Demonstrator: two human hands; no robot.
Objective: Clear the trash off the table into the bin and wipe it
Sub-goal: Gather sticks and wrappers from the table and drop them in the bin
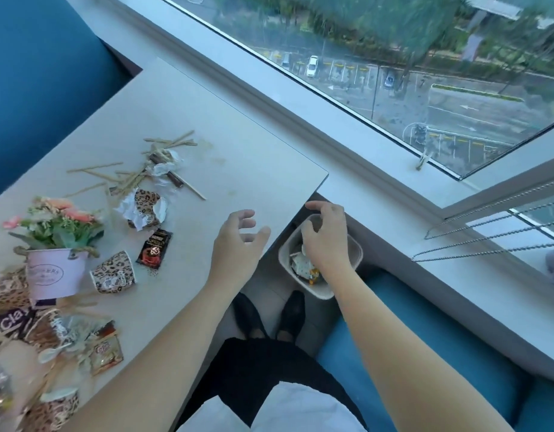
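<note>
Meanwhile, right of centre, the right hand [327, 241] hangs spread and empty over the beige bin [319, 286] below the counter [207, 120] edge, the left hand [236, 249] open above the counter, wrappers [144, 207] littering the left.

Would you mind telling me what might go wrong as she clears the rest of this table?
1. The pink flower pot stands among the wrappers, so a broad sweep might topple it.
2. The bin sits on the floor below the table corner, so the thin wooden sticks could miss it.
</note>
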